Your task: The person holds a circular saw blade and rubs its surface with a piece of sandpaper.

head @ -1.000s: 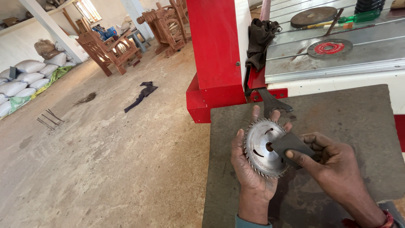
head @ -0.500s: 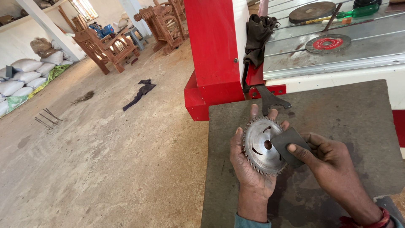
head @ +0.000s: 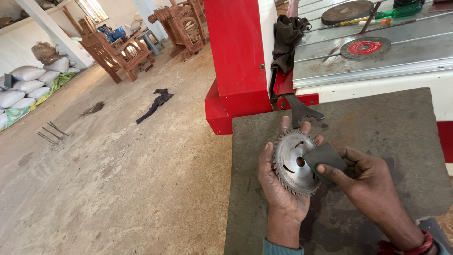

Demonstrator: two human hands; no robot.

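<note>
Left hand [head: 283, 184] cradling toothed saw blade [head: 293, 163] over grey slab [head: 391, 127], right hand [head: 363, 182] pinching dark pad [head: 325, 158] against its face, wrench [head: 299, 111] just beyond, red machine column [head: 238, 61] far left

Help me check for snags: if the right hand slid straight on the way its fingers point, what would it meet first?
The right hand points left, pressing a dark abrasive piece onto the toothed saw blade. Going on, it would cross the blade's face and probably meet the left hand cupping the blade, likely its thumb at the far rim.
</note>
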